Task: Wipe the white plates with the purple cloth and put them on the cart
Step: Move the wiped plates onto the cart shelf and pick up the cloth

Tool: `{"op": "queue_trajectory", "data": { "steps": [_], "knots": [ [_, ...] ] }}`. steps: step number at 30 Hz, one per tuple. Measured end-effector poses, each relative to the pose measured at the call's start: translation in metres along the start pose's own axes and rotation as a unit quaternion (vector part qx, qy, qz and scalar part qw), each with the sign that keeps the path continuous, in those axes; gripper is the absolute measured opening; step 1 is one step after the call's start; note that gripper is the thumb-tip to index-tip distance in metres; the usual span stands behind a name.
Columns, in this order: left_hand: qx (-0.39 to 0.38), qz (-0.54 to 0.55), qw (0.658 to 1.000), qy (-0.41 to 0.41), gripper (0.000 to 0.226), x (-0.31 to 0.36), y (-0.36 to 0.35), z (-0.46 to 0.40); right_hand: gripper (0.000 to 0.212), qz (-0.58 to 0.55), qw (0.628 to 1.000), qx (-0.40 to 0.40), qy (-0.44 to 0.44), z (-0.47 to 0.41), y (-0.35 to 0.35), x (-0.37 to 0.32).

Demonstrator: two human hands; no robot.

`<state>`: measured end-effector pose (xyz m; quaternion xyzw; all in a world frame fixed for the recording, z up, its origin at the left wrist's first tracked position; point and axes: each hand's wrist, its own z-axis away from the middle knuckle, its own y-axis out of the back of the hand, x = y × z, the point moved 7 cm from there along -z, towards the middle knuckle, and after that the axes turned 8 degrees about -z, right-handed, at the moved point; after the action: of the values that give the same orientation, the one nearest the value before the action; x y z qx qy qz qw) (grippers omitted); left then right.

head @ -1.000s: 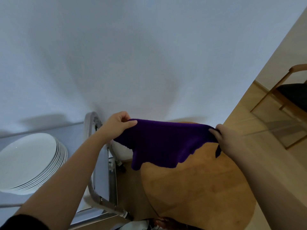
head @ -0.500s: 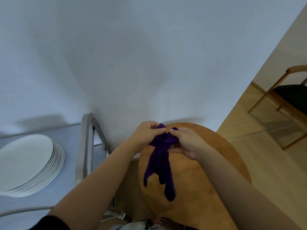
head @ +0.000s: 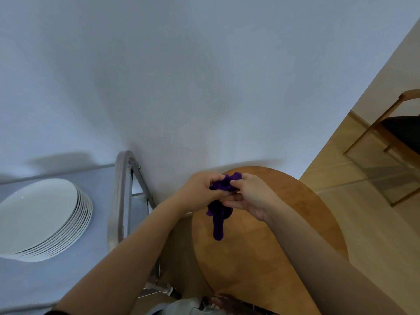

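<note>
Both your hands are up over the round wooden table (head: 261,246), meeting at its far edge by the wall. Your left hand (head: 200,194) has its fingers curled round the purple cloth (head: 219,208), and your right hand (head: 247,196) pinches the bunched top of it between thumb and fingers. The loose tail of the cloth hangs down from your hands over the tabletop, not touching it as far as I can tell.

The white plates (head: 43,217) sit in one stack on the cart (head: 122,192), off to the left of the table, well apart from your hands. No plate is on the table that I can see, so it looks like the wiping may be finished, or the cloth is being readied.

Here's my read: you're gathering the cloth into a pad. Fold it flat rather than balling it, tuck that dangling tail in so it won't drag, and keep one firm grip before you reach left toward the stack.
</note>
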<state>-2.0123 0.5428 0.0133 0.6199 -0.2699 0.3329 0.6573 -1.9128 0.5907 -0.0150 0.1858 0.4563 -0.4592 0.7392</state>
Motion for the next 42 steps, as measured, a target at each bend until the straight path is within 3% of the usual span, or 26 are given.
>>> {"op": "queue_trajectory", "data": {
  "steps": [2,5,8,10,12,16,21,27,30,32,35,38,40,42],
  "knots": [
    [-0.002,-0.037,0.999,-0.015,0.012,0.001,0.011,-0.001,0.017,0.055,0.998,0.014,0.035,-0.001,0.009,-0.006],
    [-0.030,0.083,0.996,0.019,0.019,-0.001,0.030,0.000,0.023,0.067,0.991,0.024,0.116,-0.004,0.025,-0.015],
    [-0.075,0.189,0.979,0.033,0.016,0.003,0.041,0.000,0.048,0.136,0.973,-0.114,0.148,-0.001,0.007,-0.012],
    [-0.096,0.212,0.972,0.034,0.015,0.003,0.046,-0.001,0.038,0.149,0.958,-0.196,0.145,0.004,-0.010,-0.010],
    [-0.079,0.224,0.970,0.049,0.016,-0.004,0.054,-0.002,0.025,0.134,0.955,-0.224,0.139,0.007,-0.017,-0.013],
    [-0.027,0.260,0.963,0.063,0.017,-0.020,0.075,0.006,0.010,0.149,0.960,-0.173,0.161,0.003,-0.001,-0.014],
    [-0.025,0.258,0.964,0.064,0.018,-0.027,0.083,0.015,0.019,0.240,0.948,-0.085,0.192,0.000,0.016,-0.019],
    [0.013,0.225,0.971,0.084,0.017,-0.023,0.091,0.013,0.021,0.138,0.977,-0.102,0.128,0.003,0.011,-0.034],
    [0.113,0.052,0.985,0.123,0.024,-0.030,0.108,0.012,0.017,0.326,0.912,-0.087,0.234,0.022,0.009,-0.072],
    [0.183,0.022,0.976,0.113,0.027,-0.028,0.114,0.013,0.013,0.410,0.855,-0.064,0.311,0.039,0.000,-0.098],
    [0.248,0.047,0.964,0.078,0.029,-0.019,0.118,0.013,0.011,0.350,0.857,-0.022,0.377,0.053,-0.005,-0.125],
    [0.257,0.144,0.949,0.109,0.030,-0.014,0.108,0.012,0.015,0.265,0.878,-0.017,0.398,0.056,0.001,-0.137],
    [0.196,0.261,0.940,0.094,0.033,-0.005,0.094,0.010,0.017,0.195,0.899,-0.063,0.387,0.058,0.003,-0.141],
    [0.073,0.320,0.944,0.021,0.029,0.018,0.079,0.007,0.021,0.080,0.924,-0.119,0.354,0.051,0.005,-0.142]
  ]
}}
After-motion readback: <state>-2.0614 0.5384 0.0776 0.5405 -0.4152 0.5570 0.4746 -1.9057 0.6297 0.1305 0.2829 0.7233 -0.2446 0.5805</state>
